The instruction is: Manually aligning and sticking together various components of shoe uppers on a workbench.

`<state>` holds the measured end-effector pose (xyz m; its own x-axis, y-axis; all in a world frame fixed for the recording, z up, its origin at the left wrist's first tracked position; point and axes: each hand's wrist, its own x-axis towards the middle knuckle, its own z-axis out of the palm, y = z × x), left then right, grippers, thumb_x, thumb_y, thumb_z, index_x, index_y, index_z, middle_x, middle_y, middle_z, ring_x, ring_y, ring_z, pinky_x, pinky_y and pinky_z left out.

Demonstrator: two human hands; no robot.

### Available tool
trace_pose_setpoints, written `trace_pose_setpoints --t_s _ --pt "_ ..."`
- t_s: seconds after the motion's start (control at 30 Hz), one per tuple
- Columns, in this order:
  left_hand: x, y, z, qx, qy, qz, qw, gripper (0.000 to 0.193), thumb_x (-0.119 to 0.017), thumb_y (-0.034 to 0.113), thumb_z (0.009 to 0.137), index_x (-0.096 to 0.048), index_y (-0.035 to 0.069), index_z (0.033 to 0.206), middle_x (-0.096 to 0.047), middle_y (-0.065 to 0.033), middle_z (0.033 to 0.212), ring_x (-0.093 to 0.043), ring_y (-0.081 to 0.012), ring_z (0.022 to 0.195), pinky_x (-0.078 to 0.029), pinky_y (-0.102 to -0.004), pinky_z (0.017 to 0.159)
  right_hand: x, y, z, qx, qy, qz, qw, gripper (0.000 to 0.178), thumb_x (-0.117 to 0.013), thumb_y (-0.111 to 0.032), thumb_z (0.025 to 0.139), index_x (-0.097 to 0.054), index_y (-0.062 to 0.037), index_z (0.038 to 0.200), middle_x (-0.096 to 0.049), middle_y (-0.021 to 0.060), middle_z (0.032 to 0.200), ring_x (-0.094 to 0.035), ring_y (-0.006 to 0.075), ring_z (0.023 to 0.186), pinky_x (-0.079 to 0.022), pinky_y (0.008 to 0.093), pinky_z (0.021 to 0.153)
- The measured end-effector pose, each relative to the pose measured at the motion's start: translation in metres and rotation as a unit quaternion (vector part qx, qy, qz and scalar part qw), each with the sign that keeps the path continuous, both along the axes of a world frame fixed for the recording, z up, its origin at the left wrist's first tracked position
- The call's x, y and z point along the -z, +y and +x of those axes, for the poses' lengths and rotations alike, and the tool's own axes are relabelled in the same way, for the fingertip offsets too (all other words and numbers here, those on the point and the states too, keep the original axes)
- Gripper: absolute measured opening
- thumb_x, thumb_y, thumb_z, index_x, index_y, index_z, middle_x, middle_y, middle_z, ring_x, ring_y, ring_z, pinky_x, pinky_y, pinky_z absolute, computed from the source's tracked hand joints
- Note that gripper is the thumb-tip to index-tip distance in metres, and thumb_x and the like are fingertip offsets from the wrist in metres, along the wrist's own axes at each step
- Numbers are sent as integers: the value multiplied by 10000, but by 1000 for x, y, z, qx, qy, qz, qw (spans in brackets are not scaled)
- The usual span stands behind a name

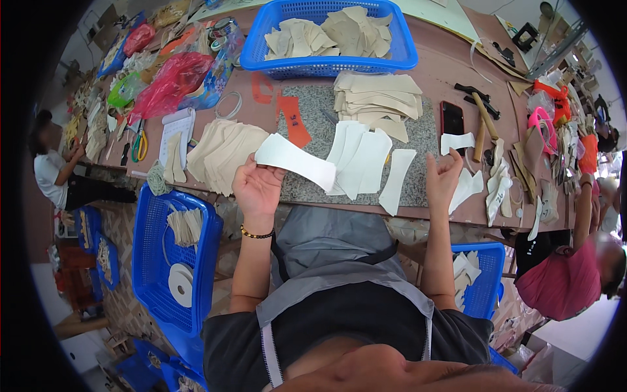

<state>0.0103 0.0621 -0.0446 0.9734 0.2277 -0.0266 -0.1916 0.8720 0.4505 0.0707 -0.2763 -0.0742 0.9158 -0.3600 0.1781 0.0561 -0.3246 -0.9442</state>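
My left hand (258, 186) grips one end of a white curved cut piece (295, 161), wide at both ends and narrower between. Its other end reaches over several white cut pieces (362, 163) on a grey speckled slab (300, 189). Further right, a single white strip (395, 179) lies at the slab's front edge. My right hand (444, 179) is held with thumb and fingers apart, fingertips at the lower edge of a small white piece (458, 142). Whether they touch it is unclear. Beige cut pieces lie in a fanned pile (225, 153) by my left hand and a stack (375, 95) behind.
A blue basket (330, 65) of cut pieces stands at the back. An orange template (294, 121), phone (452, 119) and hammer (483, 121) lie around the slab. Plastic bags (173, 85) crowd the left. Blue crates (173, 261) flank me below the table. Other people work at both sides.
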Motion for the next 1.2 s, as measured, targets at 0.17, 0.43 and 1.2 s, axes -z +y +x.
trace_pose_setpoints --t_s 0.17,0.43,1.2 --pt "11 -2 4 49 -11 -62 997 232 -413 127 849 -531 -13 992 -610 -147 1041 -603 -279 960 -514 -422 835 -15 40 -24 -194 -11 83 977 427 -633 -85 849 -448 -2 1225 -544 22 780 -509 78 685 -423 206 594" --pt "19 -3 7 70 -56 -125 988 222 -420 134 874 -536 -20 984 -604 -160 1054 -599 -293 994 -501 -446 891 -21 113 -52 -448 5 217 867 491 -526 154 787 -463 -2 1249 -441 85 1217 -512 144 1042 -462 262 834" --pt "-28 -39 -23 -103 -73 556 822 72 -526 -41 872 -540 -56 941 -552 -95 962 -570 -119 832 -468 -223 717 -67 153 -43 -380 -253 -36 889 264 -631 42 798 -620 7 1060 -595 148 1004 -600 262 943 -489 309 789"
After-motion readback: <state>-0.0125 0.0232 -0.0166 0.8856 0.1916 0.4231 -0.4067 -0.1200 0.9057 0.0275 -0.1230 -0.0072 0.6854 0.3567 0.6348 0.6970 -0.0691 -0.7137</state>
